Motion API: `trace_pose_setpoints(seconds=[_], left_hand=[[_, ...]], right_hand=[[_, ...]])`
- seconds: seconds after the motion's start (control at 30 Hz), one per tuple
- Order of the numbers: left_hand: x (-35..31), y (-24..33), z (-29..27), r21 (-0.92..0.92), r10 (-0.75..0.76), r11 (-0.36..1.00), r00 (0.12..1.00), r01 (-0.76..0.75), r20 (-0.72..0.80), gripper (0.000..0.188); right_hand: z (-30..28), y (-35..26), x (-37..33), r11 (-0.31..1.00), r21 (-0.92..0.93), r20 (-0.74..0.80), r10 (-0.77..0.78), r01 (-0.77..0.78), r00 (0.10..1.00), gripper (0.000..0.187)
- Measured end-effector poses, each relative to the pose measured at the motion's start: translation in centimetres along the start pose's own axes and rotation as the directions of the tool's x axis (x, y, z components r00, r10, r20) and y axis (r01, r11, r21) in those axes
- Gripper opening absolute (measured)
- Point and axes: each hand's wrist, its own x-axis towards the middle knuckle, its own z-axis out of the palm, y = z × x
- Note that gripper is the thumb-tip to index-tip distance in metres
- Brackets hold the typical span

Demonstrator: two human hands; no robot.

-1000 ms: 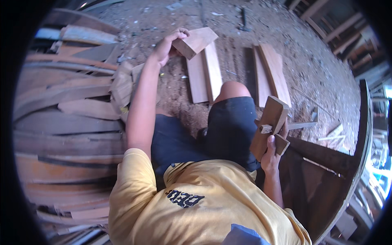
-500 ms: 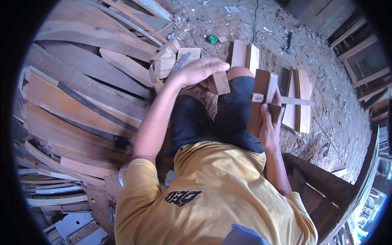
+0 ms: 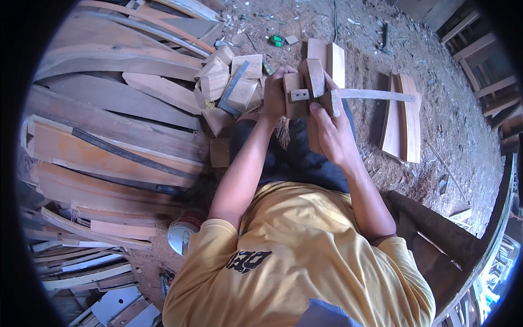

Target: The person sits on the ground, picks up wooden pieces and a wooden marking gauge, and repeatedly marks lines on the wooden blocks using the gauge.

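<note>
Left hand [image 3: 275, 101] and right hand [image 3: 332, 128], fingers closed on a wooden block assembly [image 3: 306, 90] held between them, a thin slat [image 3: 376, 95] projecting beyond the right fingers

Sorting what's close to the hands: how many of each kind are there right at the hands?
Hands: 2 (left hand, right hand)
Wooden assembly held in both: 1
Thin wooden slat sticking out to the right: 1
Total: 4
</note>
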Motion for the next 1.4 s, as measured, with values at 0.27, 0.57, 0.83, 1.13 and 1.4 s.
trace_pose_setpoints(seconds=[0.27, 0.57, 0.83, 1.13, 1.4], left_hand=[[0.8, -2.2, 0.8, -0.015, -0.013, 1.0, 0.994, 0.012, -0.105, 0.055], [1.2, -3.8, 0.6, 0.117, 0.016, 0.993, 0.989, 0.001, -0.144, 0.054], [-0.2, -2.5, 2.1, 0.56, 0.307, 0.793, 0.951, -0.24, -0.027, 0.047], [4.2, -5.2, -8.5, 0.441, 0.164, 0.889, 0.985, -0.127, -0.047, 0.052], [1.6, -3.5, -3.4, -0.199, -0.095, 0.972, 0.984, 0.124, 0.152, 0.053]], right_hand=[[-0.6, 1.7, 1.7, 0.999, -0.026, -0.034, -0.02, 0.019, 0.999, 0.067], [-0.9, 0.8, 3.4, 0.985, -0.167, -0.092, -0.054, 0.038, 0.994, 0.065], [-2.0, 1.8, 1.2, 0.888, -0.423, -0.036, -0.217, 0.182, 0.976, 0.064], [0.8, 1.5, -7.7, 0.937, -0.322, 0.123, 0.182, -0.134, 0.976, 0.068], [-2.1, -0.1, -2.6, 0.986, -0.165, -0.08, 0.002, -0.015, 0.997, 0.062]])
